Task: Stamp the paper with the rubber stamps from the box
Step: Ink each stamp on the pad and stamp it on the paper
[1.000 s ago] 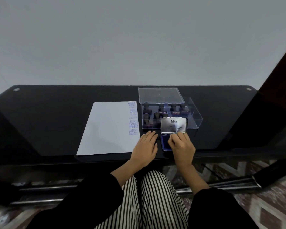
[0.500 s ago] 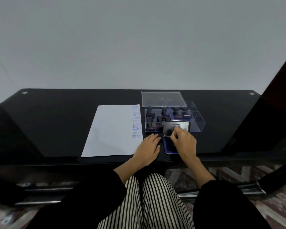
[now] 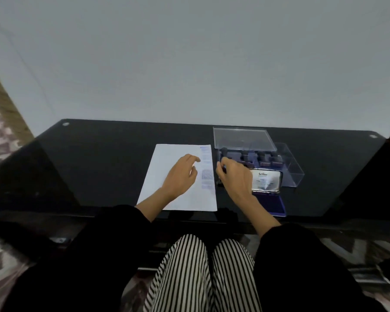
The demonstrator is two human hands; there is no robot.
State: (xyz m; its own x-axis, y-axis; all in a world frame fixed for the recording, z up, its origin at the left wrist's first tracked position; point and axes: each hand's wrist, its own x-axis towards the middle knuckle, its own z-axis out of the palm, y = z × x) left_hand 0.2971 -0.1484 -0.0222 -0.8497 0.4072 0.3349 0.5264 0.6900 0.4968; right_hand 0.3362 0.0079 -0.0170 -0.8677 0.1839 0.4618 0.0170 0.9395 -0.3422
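Head view, 2 hands at work. My left hand point(image 3: 181, 176) lies over the paper point(image 3: 167, 163), fingers released and loosely spread. My right hand point(image 3: 234, 179) reaches to the near-left corner of the clear box point(image 3: 296, 171), its fingers point(image 3: 221, 170) curled; whether they grasp a stamp I cannot tell. Dark stamps point(image 3: 267, 159) stand upright in the box's compartments. The box lid point(image 3: 241, 137) sits at the far side of the box. The paper rests on the black table point(image 3: 99, 165), just left of the box, with 1 column of blue marks point(image 3: 206, 174) along its right edge. The ink pad point(image 3: 274, 204) is open in front of the box, its silver lid point(image 3: 267, 181) raised.
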